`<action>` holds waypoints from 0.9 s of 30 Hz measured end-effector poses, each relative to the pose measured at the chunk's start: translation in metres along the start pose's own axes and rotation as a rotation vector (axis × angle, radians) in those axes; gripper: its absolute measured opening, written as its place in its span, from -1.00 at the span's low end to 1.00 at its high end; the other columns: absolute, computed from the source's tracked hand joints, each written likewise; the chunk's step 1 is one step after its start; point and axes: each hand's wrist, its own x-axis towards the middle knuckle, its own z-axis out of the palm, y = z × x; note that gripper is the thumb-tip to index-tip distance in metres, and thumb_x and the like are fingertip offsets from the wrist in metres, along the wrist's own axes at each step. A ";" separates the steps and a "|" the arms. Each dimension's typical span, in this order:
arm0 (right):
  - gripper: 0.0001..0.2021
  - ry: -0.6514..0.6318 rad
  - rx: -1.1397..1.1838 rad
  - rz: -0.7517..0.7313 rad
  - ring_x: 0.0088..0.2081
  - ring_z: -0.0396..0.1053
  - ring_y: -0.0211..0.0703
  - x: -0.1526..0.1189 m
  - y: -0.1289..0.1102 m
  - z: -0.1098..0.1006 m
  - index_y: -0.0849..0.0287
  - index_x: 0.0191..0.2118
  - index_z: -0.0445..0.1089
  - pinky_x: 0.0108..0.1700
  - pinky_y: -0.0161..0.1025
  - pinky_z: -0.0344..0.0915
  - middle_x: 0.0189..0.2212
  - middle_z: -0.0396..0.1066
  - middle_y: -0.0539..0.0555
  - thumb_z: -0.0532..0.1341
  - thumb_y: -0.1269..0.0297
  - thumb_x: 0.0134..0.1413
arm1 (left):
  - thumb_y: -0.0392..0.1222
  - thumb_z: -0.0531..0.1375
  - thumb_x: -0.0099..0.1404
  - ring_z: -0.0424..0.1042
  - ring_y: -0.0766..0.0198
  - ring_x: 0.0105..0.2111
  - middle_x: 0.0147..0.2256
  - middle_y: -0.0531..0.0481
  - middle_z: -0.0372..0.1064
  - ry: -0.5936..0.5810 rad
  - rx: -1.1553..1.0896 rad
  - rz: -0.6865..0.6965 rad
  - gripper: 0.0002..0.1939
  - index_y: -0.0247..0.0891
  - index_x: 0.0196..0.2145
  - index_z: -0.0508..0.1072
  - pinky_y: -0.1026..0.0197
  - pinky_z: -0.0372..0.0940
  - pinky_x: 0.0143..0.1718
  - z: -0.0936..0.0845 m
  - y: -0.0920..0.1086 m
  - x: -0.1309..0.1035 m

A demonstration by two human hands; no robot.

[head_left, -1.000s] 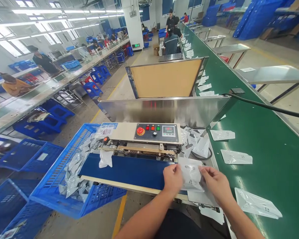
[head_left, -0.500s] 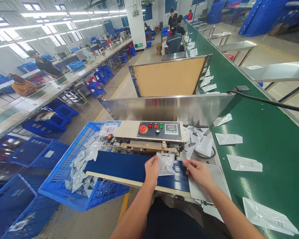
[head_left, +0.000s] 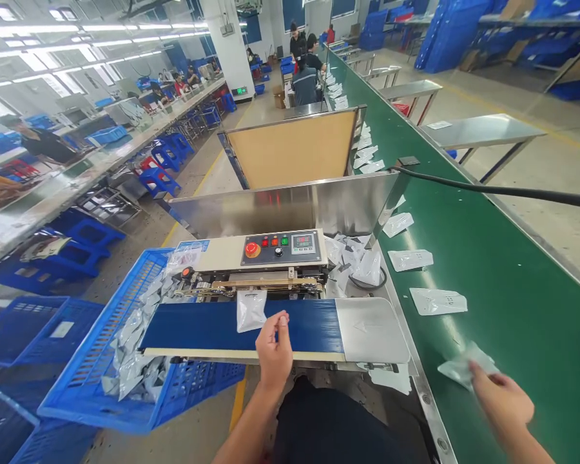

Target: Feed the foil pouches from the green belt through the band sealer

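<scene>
My left hand (head_left: 274, 351) hovers over the front edge of the sealing machine's blue belt (head_left: 188, 325), fingers curled together with nothing visible in them. Just beyond it, a filled white plastic bag (head_left: 251, 310) lies on that belt, its top edge at the sealing bar of the band sealer (head_left: 232, 248). Over on the right, my right hand (head_left: 505, 396) pinches another white plastic bag (head_left: 468, 366) above the green conveyor (head_left: 522, 322); both are smeared by motion.
More white bags, such as one packet (head_left: 437, 301), lie along the green conveyor. A blue crate (head_left: 96, 415) at the left holds a heap of bags. A metal plate (head_left: 372, 328) adjoins the blue belt. Behind the sealer stands a steel panel (head_left: 270, 206); a black cable (head_left: 493, 188) crosses at right.
The bag that was at my left hand now sits farther left at the sealing bar, released. My right hand has moved right onto a bag at the green conveyor. The view has turned right.
</scene>
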 end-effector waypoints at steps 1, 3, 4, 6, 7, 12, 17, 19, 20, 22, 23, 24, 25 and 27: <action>-0.71 -0.019 0.038 0.057 -0.68 0.32 0.11 -0.006 -0.008 -0.001 -0.09 -0.49 0.34 -0.53 0.03 0.26 -0.73 0.29 0.06 0.32 -0.13 -0.01 | 0.17 0.25 0.56 0.70 0.00 -0.11 -0.12 -0.22 0.71 -0.078 0.013 0.070 -0.59 -0.22 -0.09 0.72 0.00 0.59 0.02 0.011 0.007 -0.003; -0.68 -0.015 0.136 0.015 -0.52 0.47 0.14 -0.022 -0.031 -0.005 -0.03 -0.38 0.39 -0.38 0.03 0.40 -0.57 0.48 0.14 0.32 -0.16 -0.01 | 0.08 0.21 0.60 0.70 0.03 -0.12 -0.14 -0.20 0.71 -0.226 0.028 0.206 -0.63 -0.20 -0.11 0.72 0.02 0.59 0.00 0.034 0.023 -0.011; -0.63 0.006 0.174 -0.096 -0.44 0.52 0.14 -0.032 -0.043 -0.008 0.01 -0.33 0.43 -0.30 0.01 0.44 -0.50 0.54 0.16 0.32 -0.20 0.00 | 0.06 0.20 0.61 0.69 0.03 -0.11 -0.13 -0.20 0.71 -0.294 0.028 0.268 -0.64 -0.19 -0.09 0.72 0.02 0.59 0.01 0.047 0.031 -0.014; -0.53 -0.001 0.216 -0.309 -0.36 0.54 0.13 -0.056 -0.069 -0.011 0.06 -0.29 0.48 -0.23 -0.03 0.47 -0.46 0.57 0.16 0.34 -0.29 -0.01 | 0.05 0.19 0.61 0.68 -0.02 -0.02 -0.05 -0.24 0.71 -0.422 0.018 0.370 -0.64 -0.19 0.02 0.71 -0.04 0.57 0.10 0.072 0.046 -0.021; -0.50 -0.060 0.239 -0.396 -0.38 0.53 0.09 -0.068 -0.080 -0.010 0.07 -0.30 0.51 -0.25 -0.06 0.47 -0.48 0.56 0.14 0.35 -0.32 -0.03 | 0.06 0.19 0.60 0.66 -0.05 0.04 0.02 -0.27 0.70 -0.481 0.008 0.409 -0.61 -0.20 0.10 0.69 -0.07 0.55 0.15 0.084 0.052 -0.024; -0.43 -0.662 0.433 -0.616 -0.43 0.48 -0.04 -0.120 -0.111 0.009 0.11 -0.16 0.62 -0.33 -0.16 0.47 -0.49 0.55 0.07 0.41 -0.35 0.02 | 0.09 0.08 0.65 0.61 0.09 -0.23 -0.23 -0.18 0.68 -0.600 -0.028 0.322 -0.53 -0.22 -0.16 0.69 0.13 0.49 -0.09 0.111 0.061 -0.028; -0.41 -0.835 0.499 -0.410 -0.44 0.46 -0.06 -0.125 -0.103 0.040 0.15 -0.23 0.62 -0.37 -0.17 0.45 -0.47 0.55 0.10 0.42 -0.37 0.00 | 0.12 0.11 0.60 0.26 0.26 -0.47 -0.54 0.03 0.34 -0.525 -0.017 0.112 -0.43 -0.21 -0.53 0.45 0.22 0.16 -0.36 0.100 0.038 -0.025; -0.41 -0.775 0.424 -0.364 -0.52 0.34 -0.13 -0.114 -0.104 0.054 0.15 -0.34 0.60 -0.47 -0.23 0.30 -0.57 0.45 0.05 0.41 -0.38 -0.05 | 0.18 0.25 0.47 0.20 0.27 -0.48 -0.58 0.07 0.25 -0.494 -0.080 -0.068 -0.44 -0.21 -0.59 0.40 0.22 0.09 -0.38 0.100 0.026 -0.018; -0.41 -0.750 0.391 -0.346 -0.55 0.28 -0.17 -0.108 -0.108 0.062 0.15 -0.40 0.58 -0.50 -0.24 0.23 -0.62 0.40 0.03 0.40 -0.38 -0.07 | 0.21 0.33 0.38 0.17 0.28 -0.49 -0.60 0.09 0.20 -0.457 -0.115 -0.183 -0.43 -0.21 -0.62 0.38 0.23 0.07 -0.40 0.103 0.020 -0.012; -0.44 -0.750 0.359 -0.300 -0.59 0.21 -0.22 -0.101 -0.121 0.078 0.14 -0.47 0.53 -0.53 -0.26 0.15 -0.66 0.35 0.01 0.40 -0.36 -0.12 | 0.27 0.42 0.22 0.15 0.28 -0.52 -0.64 0.12 0.15 -0.369 -0.172 -0.382 -0.43 -0.21 -0.64 0.39 0.23 0.05 -0.43 0.108 0.008 0.002; -0.46 -0.775 0.355 -0.270 -0.60 0.19 -0.23 -0.100 -0.130 0.087 0.14 -0.49 0.50 -0.53 -0.27 0.13 -0.67 0.34 0.01 0.41 -0.33 -0.12 | 0.29 0.44 0.18 0.16 0.28 -0.53 -0.65 0.12 0.15 -0.334 -0.192 -0.442 -0.43 -0.21 -0.64 0.42 0.24 0.06 -0.44 0.110 0.003 0.011; -0.48 -0.806 0.355 -0.241 -0.61 0.19 -0.24 -0.101 -0.140 0.096 0.12 -0.50 0.47 -0.54 -0.28 0.12 -0.67 0.34 0.01 0.41 -0.30 -0.11 | 0.31 0.45 0.15 0.17 0.29 -0.54 -0.65 0.12 0.17 -0.310 -0.205 -0.473 -0.43 -0.22 -0.62 0.45 0.24 0.07 -0.45 0.111 -0.002 0.019; -0.50 -0.836 0.356 -0.217 -0.62 0.18 -0.25 -0.105 -0.150 0.104 0.11 -0.51 0.45 -0.55 -0.28 0.12 -0.67 0.33 0.00 0.42 -0.28 -0.10 | 0.33 0.45 0.13 0.18 0.29 -0.55 -0.65 0.11 0.19 -0.291 -0.217 -0.489 -0.42 -0.24 -0.61 0.48 0.24 0.08 -0.46 0.110 -0.006 0.027; -0.53 -0.892 0.354 -0.193 -0.63 0.19 -0.26 -0.116 -0.171 0.119 0.11 -0.50 0.44 -0.56 -0.29 0.13 -0.68 0.33 0.00 0.44 -0.23 -0.09 | 0.36 0.49 0.05 0.21 0.30 -0.56 -0.64 0.09 0.24 -0.249 -0.249 -0.527 -0.41 -0.27 -0.59 0.52 0.24 0.12 -0.47 0.104 -0.012 0.040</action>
